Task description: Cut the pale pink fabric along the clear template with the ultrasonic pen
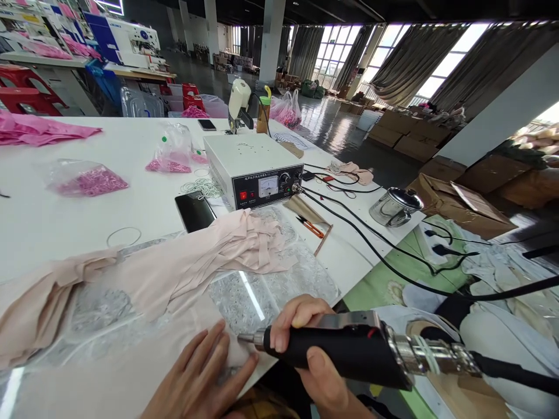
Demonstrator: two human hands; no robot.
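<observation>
My right hand [310, 355] is wrapped round a black handheld ultrasonic welder [336, 352] with a narrow metal tip. The tip points left and meets the edge of a pale pink fabric piece [131, 366] near the table's front edge. Flat on that fabric, fingers spread, lies my left hand [203, 372], its fingertips just left of the tip. Beyond it rests a stack of pale pink fabric pieces [218, 244] on a clear, patterned mat [275, 297]. Another fabric bundle [48, 297] is at the left.
A control box [253, 169] with a dial stands behind the stack; black cables [371, 256] run to the right. Around it are a phone [194, 212], orange thread snips [311, 227], a bag of pink pieces [87, 179] and a lidded glass mug [395, 208]. White cups [493, 331] fill the right side.
</observation>
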